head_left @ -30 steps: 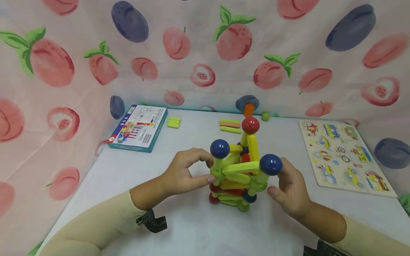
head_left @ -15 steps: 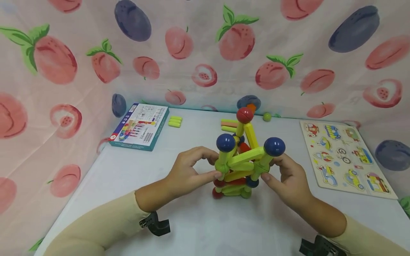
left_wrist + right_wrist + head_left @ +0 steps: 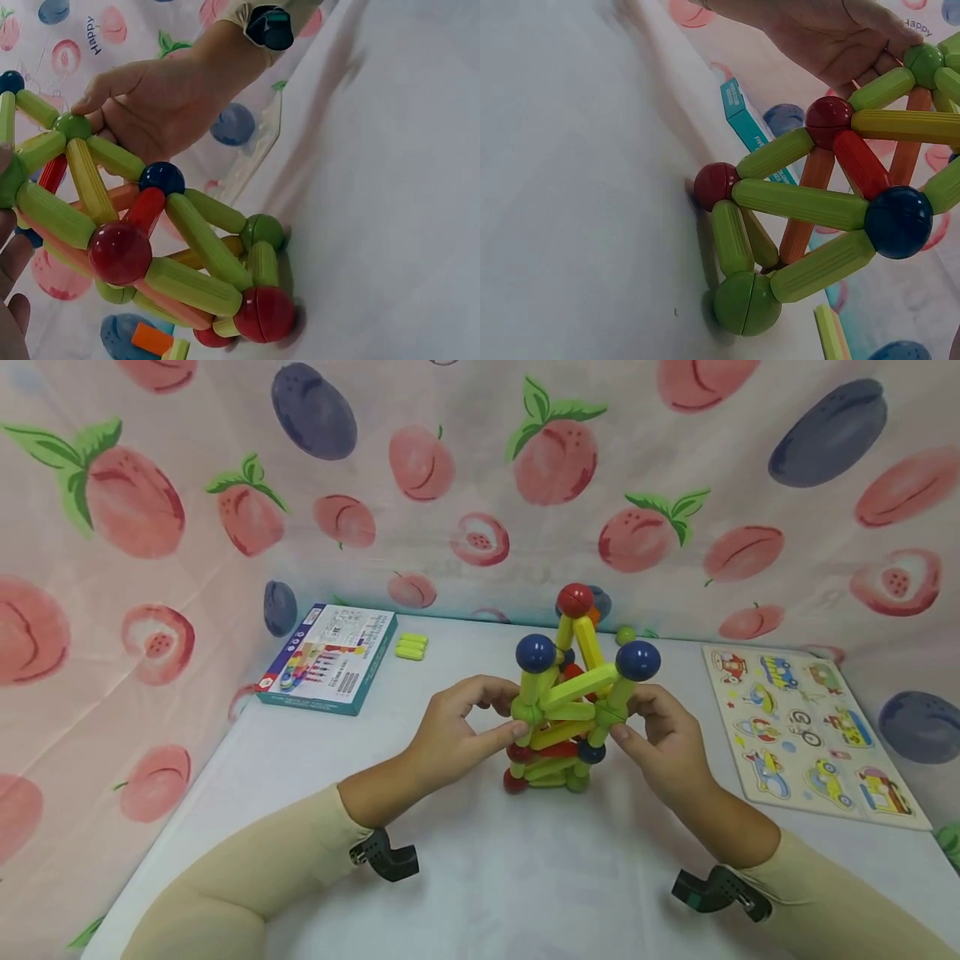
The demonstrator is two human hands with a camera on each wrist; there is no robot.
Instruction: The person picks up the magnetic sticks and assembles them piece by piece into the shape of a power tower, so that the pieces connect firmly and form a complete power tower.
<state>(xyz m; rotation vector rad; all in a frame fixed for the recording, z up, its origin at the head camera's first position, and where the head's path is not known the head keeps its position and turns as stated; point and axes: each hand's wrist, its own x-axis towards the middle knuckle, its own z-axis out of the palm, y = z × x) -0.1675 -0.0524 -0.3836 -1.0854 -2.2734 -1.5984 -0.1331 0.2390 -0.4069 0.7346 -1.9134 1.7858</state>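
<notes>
A tower of magnetic rods and balls (image 3: 577, 687) stands on the white table, with green, yellow, red and orange rods. Its top carries blue balls (image 3: 536, 653) and a red ball (image 3: 575, 600). My left hand (image 3: 450, 739) pinches the green ball on its left side between thumb and fingers. On the opposite side, my right hand (image 3: 670, 747) pinches another green ball (image 3: 609, 713). The left wrist view shows red balls (image 3: 264, 313) at the tower's base, touching the table. In the right wrist view, a green base ball (image 3: 748, 303) also touches it.
A flat boxed set (image 3: 330, 658) lies at the back left, beside several short green rods (image 3: 411, 646). A picture puzzle board (image 3: 813, 735) is on the right. A loose green ball (image 3: 626, 634) sits near the back edge, against a fruit-print cloth (image 3: 480, 468).
My right hand has closed in and taken hold of the tower's right green ball. Both hands and the tower have moved away from me, and the tower's top leans towards me less.
</notes>
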